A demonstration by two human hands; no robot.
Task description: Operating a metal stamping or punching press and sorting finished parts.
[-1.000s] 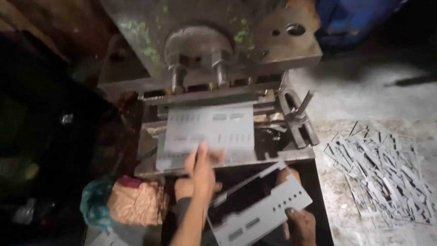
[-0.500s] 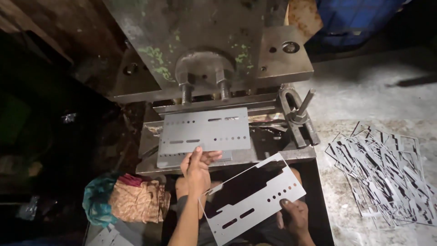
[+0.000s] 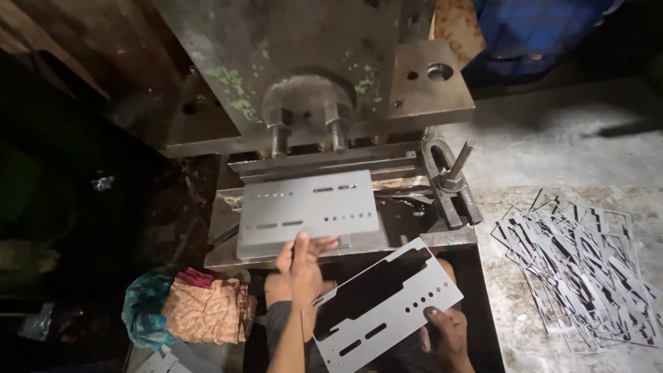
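Left hand [image 3: 302, 266] flat, fingers open, touching punched plate [image 3: 309, 213] on press bed [image 3: 442, 238] — right hand [image 3: 449, 331] grips cut-out plate [image 3: 387, 304] nearer.

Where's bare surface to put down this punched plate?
Bare grey bench lies behind the heap of cut-out metal frames, right of the press. The press bed is crowded with the flat punched sheet and clamp.

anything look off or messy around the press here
The punched metal frames on the bench right of the press lie in a loose, crisscrossed heap, not stacked. The sheet on the die sits slightly askew under the left hand. The right hand holds a cut-out plate tilted.
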